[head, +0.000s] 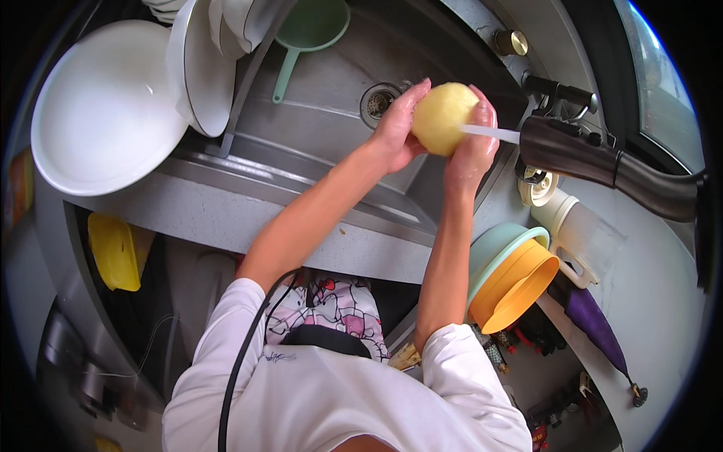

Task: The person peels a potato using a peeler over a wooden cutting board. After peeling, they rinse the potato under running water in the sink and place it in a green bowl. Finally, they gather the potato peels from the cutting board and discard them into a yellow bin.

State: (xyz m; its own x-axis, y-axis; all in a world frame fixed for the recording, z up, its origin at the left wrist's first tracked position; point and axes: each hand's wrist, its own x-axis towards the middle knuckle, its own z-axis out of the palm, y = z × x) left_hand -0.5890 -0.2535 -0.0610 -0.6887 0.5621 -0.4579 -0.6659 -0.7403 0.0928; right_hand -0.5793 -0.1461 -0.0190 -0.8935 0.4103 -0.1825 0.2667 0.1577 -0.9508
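A round, pale-yellow fruit or vegetable (445, 120) is held over the stainless steel sink (316, 127), near its drain (379, 105). My left hand (398, 127) cups one side of it, fingers partly hidden behind. My right hand (476, 138) grips the opposite side. Both hands look wet. From the dark pull-out faucet (570, 148) on the right, a stream of water (490, 133) strikes the yellow surface beside my right hand.
A green long-handled plastic strainer or scoop (289, 73) lies in the sink. White bowls (107, 107) stand at the left. Right of the sink are an orange basin (511, 291), a mint-green basin (491, 254), a clear blender jug (582, 231) and a folded purple umbrella (596, 325).
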